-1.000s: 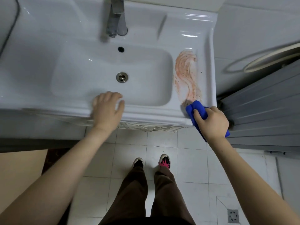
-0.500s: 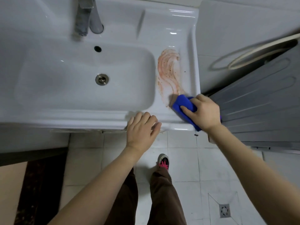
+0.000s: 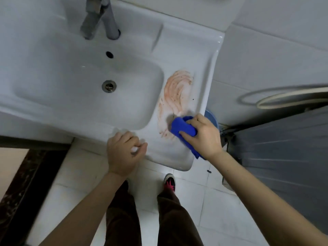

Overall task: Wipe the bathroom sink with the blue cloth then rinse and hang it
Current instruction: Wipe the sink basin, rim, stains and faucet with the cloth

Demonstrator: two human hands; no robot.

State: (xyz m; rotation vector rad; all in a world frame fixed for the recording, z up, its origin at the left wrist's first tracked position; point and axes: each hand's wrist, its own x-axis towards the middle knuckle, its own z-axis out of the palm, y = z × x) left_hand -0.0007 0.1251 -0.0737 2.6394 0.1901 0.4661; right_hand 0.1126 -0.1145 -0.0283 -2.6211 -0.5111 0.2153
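A white ceramic sink [image 3: 177, 41] fills the upper left, with a metal tap [image 3: 95, 18] at its back and a drain [image 3: 109, 86] in the basin. An orange-pink smear [image 3: 175, 91] streaks the flat ledge right of the basin. My right hand [image 3: 204, 135] is shut on a bunched blue cloth [image 3: 181, 129], pressing it on the lower end of the smear. My left hand [image 3: 124, 153] rests on the sink's front edge with fingers curled, holding nothing.
White tiled wall [image 3: 266, 50] rises right of the sink. A grey ribbed panel [image 3: 284, 148] and a pale hose loop [image 3: 284, 98] stand at the right. A blue round object [image 3: 212, 117] peeks out beside the sink. My shoes [image 3: 169, 181] stand on white floor tiles.
My right hand has pushed the blue cloth up from the front corner onto the lower end of the smear. My left hand slid right along the front edge and curled its fingers.
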